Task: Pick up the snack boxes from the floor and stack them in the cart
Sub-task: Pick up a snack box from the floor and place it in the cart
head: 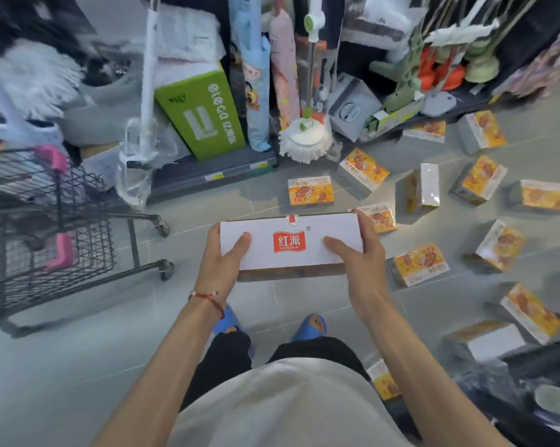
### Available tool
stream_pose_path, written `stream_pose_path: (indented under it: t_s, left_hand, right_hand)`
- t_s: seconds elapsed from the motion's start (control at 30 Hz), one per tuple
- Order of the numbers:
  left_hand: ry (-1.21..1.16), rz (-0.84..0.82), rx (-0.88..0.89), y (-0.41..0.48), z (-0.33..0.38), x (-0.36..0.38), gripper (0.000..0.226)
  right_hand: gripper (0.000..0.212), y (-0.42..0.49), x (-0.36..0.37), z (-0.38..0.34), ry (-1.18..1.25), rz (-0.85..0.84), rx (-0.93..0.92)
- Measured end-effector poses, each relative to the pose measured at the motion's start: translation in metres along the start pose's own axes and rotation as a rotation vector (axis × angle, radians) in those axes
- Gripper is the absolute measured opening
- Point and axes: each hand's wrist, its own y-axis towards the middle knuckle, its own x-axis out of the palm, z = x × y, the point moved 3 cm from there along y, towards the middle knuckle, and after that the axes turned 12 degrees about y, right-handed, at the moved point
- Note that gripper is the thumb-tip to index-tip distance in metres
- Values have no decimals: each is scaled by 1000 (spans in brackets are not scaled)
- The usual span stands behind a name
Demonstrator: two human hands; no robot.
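- Head view: both hands grasp one white snack box [291, 261] by its short ends, thumbs lying flat on its top face. It is held level above the floor [207, 204], in front of the person's feet.
- The left hand [222, 258] wraps the left end and the right hand [360, 253] the right end.
- The black wire cart [56, 227] stands at the left, apart from the held box.
- Many orange snack boxes [310, 191] lie scattered over the floor to the right.
- A white mop head [304, 140] and a green carton [204, 114] stand behind.
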Motion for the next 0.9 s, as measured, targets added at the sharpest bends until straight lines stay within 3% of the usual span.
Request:
stream_pose_path:
  t_s: [0.4,0.63,0.9]
  left_hand:
    - [-205,289,-32,-2,-96,-237,25]
    - [-256,487,-85,2,-141,-371,36]
    - [-361,689,-200,37,-156,-465,39]
  right_hand:
    - [79,-55,243,71,-186,-257,21]
    - [72,-89,386,124,-215,-413,35]
    - [68,-76,528,149,-277,-616,88]
